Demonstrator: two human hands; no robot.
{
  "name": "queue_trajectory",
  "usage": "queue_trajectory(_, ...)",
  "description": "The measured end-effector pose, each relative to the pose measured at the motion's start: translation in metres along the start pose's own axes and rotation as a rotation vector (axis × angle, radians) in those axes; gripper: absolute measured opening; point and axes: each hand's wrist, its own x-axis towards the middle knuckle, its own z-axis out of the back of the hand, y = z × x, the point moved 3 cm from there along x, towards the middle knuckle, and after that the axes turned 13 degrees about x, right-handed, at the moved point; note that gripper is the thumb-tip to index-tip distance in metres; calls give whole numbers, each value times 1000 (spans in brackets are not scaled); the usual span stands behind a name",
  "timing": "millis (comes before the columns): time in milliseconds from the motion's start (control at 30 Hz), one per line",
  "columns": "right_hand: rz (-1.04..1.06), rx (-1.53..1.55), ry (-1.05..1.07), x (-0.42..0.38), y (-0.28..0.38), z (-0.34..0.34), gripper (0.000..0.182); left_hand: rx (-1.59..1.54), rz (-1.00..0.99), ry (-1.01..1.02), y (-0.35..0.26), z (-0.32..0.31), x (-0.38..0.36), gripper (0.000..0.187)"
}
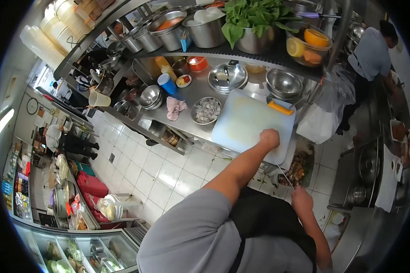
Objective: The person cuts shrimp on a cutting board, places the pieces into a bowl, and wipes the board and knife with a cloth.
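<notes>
My left hand [270,138] is closed in a fist over the lower right part of a pale cutting board [241,120]; whatever lies inside its fingers is hidden. Lower down, beyond the board's front edge, my right hand [301,200] grips a thin metal blade [284,174], seen nearly edge-on and pointing up towards the board. An orange-handled knife [280,108] lies along the board's far right corner. Just left of the board, a metal bowl [206,119] holds pale, shrimp-like pieces. A crumpled pink cloth [175,108] is beside that bowl.
A bin of food scraps [300,166] stands below the board's right side. Metal pots [205,34] and leafy greens [257,20] crowd the shelf above. A plastic bag [325,111] hangs at right. Other people work at far right [371,54] and far left [54,136].
</notes>
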Motion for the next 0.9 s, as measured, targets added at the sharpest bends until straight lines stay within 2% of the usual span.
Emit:
queue_trajectory(33,-9,39,-12,-5,1,5,23,-43,-49,-10,2,1,-2,35)
queue_trajectory(100,-49,113,-31,-20,-1,13,24,-179,-68,-163,29,12,-11,37)
queue_trajectory(167,-126,167,-45,-29,-3,12,23,-435,-49,-207,70,38,-35,37)
queue_trajectory(233,-187,260,-94,-29,0,9,24,-757,-83,-287,118,38,-50,28)
queue_trajectory(300,-229,337,-119,-24,0,-3,24,-1332,129,-81,155,24,-43,17)
queue_trajectory(333,-246,374,-135,-20,1,-7,24,-1337,135,-152,176,24,-40,14)
queue_trajectory(433,-250,395,-164,-7,22,-4,25,-1156,215,-378,255,36,-42,13)
queue_trajectory(500,-256,419,-155,3,29,-8,25,-863,268,-556,314,31,-39,23)
queue_trajectory(600,-222,442,-183,15,44,-12,25,-349,264,-196,359,39,-38,31)
queue_trajectory(700,-241,435,-172,30,59,-14,27,-3,7,-332,352,41,-33,45)
queue_trajectory(800,-245,427,-188,39,66,-22,29,131,-46,-238,330,62,-40,61)
queue_trajectory(900,-266,445,-198,44,77,-26,29,152,-37,-200,332,56,-31,72)
